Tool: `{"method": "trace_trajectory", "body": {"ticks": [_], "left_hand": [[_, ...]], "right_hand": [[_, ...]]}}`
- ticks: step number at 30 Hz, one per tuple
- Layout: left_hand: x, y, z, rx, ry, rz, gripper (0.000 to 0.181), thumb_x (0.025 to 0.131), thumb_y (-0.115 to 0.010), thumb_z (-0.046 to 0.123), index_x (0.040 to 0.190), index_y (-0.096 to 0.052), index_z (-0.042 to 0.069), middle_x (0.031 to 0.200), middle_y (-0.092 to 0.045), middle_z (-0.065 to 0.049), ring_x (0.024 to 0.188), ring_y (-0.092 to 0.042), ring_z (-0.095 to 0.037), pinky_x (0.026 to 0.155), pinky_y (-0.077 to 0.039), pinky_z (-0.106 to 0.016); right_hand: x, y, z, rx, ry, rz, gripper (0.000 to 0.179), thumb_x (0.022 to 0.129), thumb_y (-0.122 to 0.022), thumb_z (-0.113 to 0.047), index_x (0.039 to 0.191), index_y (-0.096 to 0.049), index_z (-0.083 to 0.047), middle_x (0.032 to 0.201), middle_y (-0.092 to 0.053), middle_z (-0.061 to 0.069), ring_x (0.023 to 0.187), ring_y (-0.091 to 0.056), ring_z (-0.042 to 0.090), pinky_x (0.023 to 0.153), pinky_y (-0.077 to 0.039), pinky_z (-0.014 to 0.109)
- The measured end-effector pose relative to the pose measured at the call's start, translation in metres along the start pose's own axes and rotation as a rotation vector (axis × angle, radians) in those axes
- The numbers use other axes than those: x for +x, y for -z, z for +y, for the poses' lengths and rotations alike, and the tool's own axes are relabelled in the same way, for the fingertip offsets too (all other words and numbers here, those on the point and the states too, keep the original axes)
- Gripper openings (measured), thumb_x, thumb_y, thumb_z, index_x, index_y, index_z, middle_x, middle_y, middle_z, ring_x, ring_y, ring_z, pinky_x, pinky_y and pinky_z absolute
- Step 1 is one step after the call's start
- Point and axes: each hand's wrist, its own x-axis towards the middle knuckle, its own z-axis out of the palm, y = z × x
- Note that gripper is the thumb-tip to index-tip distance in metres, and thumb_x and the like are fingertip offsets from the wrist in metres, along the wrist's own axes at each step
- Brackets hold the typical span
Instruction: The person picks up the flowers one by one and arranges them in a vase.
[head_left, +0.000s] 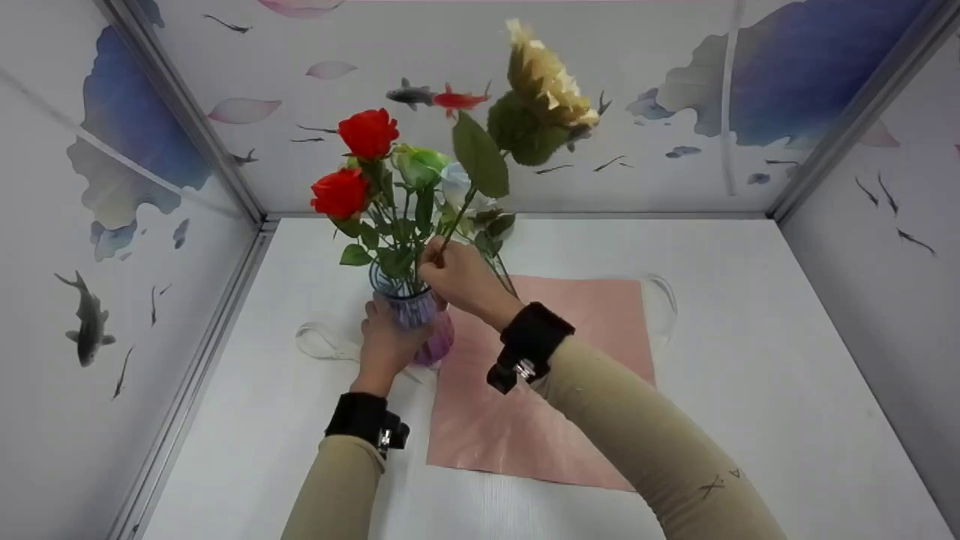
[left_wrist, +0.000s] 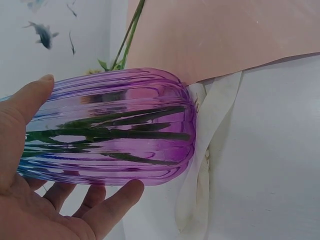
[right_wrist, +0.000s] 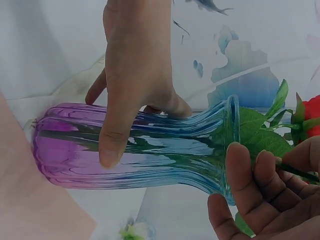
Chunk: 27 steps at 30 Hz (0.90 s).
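Observation:
A ribbed glass vase (left_wrist: pixel 150 120), blue at the flared mouth and purple at the base, stands upright with several green stems inside. My left hand (head_left: pixel 391 334) grips its body, thumb on one side and fingers round the other. At the rim, my right hand (head_left: pixel 466 274) pinches the stem (head_left: pixel 460 211) of a large pale-yellow flower (head_left: pixel 551 86), which leans up to the right above the vase. Two red roses, an upper rose (head_left: pixel 367 133) and a lower rose (head_left: pixel 340 193), rise from the vase's left side. Beside them shows a green-white rose (head_left: pixel 420 166).
A pink sheet (head_left: pixel 540 442) lies flat on the white table (head_left: pixel 750 375). White straps stick out on its left (head_left: pixel 319 341) and right (head_left: pixel 666 300). Behind my right hand, loose stems (head_left: pixel 504 271) with leaves reach over the sheet's back edge. Printed panels wall the table in.

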Motion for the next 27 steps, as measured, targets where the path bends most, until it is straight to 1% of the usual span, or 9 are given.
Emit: {"method": "trace_trajectory", "body": {"ticks": [3, 6, 8, 10, 14, 16, 19, 24, 27], "left_hand": [[0.0002, 0.0003, 0.0001, 0.001, 0.002, -0.006, 0.111, 0.084, -0.078, 0.043, 0.157, -0.010, -0.007, 0.146, -0.034, -0.031, 0.131, -0.041, -0.050, 0.108, -0.040, -0.060], [0.0006, 0.0006, 0.0002, -0.003, 0.014, -0.015, 0.112, 0.084, -0.078, 0.044, 0.157, -0.010, -0.007, 0.146, -0.033, -0.031, 0.131, -0.040, -0.050, 0.108, -0.040, -0.060], [0.0005, 0.0006, -0.0002, -0.013, 0.023, -0.017, 0.113, 0.083, -0.079, 0.044, 0.157, -0.009, -0.007, 0.146, -0.032, -0.030, 0.131, -0.040, -0.051, 0.107, -0.041, -0.060], [0.0004, 0.0004, -0.0007, -0.017, 0.020, -0.013, 0.114, 0.082, -0.079, 0.043, 0.157, -0.009, -0.007, 0.146, -0.033, -0.030, 0.130, -0.040, -0.051, 0.107, -0.041, -0.060], [0.0004, -0.0004, -0.0020, -0.018, 0.006, 0.002, 0.113, 0.082, -0.080, 0.043, 0.157, -0.011, -0.006, 0.144, -0.034, -0.030, 0.129, -0.042, -0.050, 0.107, -0.041, -0.060], [0.0005, -0.0008, -0.0025, -0.021, 0.001, 0.007, 0.112, 0.082, -0.080, 0.043, 0.156, -0.012, -0.006, 0.144, -0.035, -0.030, 0.128, -0.042, -0.050, 0.106, -0.041, -0.061], [0.0009, -0.0011, -0.0032, -0.030, 0.000, 0.006, 0.110, 0.082, -0.079, 0.044, 0.156, -0.014, -0.005, 0.143, -0.035, -0.029, 0.128, -0.042, -0.050, 0.106, -0.041, -0.061], [0.0017, -0.0007, -0.0039, -0.041, 0.000, -0.003, 0.106, 0.084, -0.076, 0.043, 0.156, -0.014, -0.003, 0.142, -0.036, -0.029, 0.128, -0.041, -0.048, 0.108, -0.039, -0.061], [0.0013, -0.0002, -0.0037, -0.040, -0.002, 0.001, 0.107, 0.084, -0.077, 0.043, 0.156, -0.014, -0.004, 0.143, -0.036, -0.029, 0.128, -0.041, -0.049, 0.108, -0.040, -0.061]], "right_hand": [[-0.0005, 0.0004, 0.0007, 0.014, 0.059, -0.004, 0.010, 0.099, -0.050, -0.008, 0.091, -0.055, -0.010, 0.062, -0.050, -0.001, 0.046, -0.054, 0.011, 0.051, -0.046, 0.024], [-0.0014, 0.0010, 0.0017, 0.076, 0.094, -0.016, 0.009, 0.099, -0.051, -0.008, 0.095, -0.058, -0.004, 0.066, -0.051, 0.001, 0.047, -0.053, 0.012, 0.054, -0.052, 0.028], [-0.0017, 0.0015, 0.0026, 0.109, 0.084, -0.020, 0.014, 0.099, -0.051, -0.010, 0.099, -0.061, 0.000, 0.067, -0.053, 0.004, 0.048, -0.053, 0.013, 0.056, -0.053, 0.032], [-0.0018, 0.0020, 0.0027, 0.119, 0.050, -0.018, 0.020, 0.098, -0.051, -0.014, 0.103, -0.063, 0.001, 0.068, -0.056, 0.006, 0.049, -0.055, 0.014, 0.057, -0.052, 0.033], [-0.0008, 0.0024, 0.0020, 0.113, -0.024, -0.014, 0.026, 0.097, -0.052, -0.019, 0.107, -0.067, 0.000, 0.066, -0.059, 0.005, 0.050, -0.058, 0.016, 0.055, -0.047, 0.029], [-0.0003, 0.0021, 0.0019, 0.124, -0.034, -0.013, 0.026, 0.098, -0.052, -0.021, 0.107, -0.067, -0.001, 0.063, -0.057, 0.001, 0.050, -0.058, 0.016, 0.054, -0.045, 0.028], [-0.0010, 0.0019, 0.0021, 0.162, -0.010, -0.021, 0.026, 0.100, -0.052, -0.024, 0.100, -0.064, 0.000, 0.062, -0.054, -0.001, 0.051, -0.056, 0.016, 0.053, -0.046, 0.028], [-0.0033, 0.0015, 0.0032, 0.223, 0.034, -0.043, 0.024, 0.103, -0.052, -0.023, 0.087, -0.057, -0.006, 0.066, -0.052, 0.001, 0.052, -0.054, 0.015, 0.055, -0.051, 0.032], [-0.0036, 0.0010, 0.0035, 0.254, 0.029, -0.042, 0.020, 0.102, -0.054, -0.021, 0.088, -0.060, -0.008, 0.070, -0.055, 0.003, 0.052, -0.054, 0.016, 0.054, -0.052, 0.032]]}}
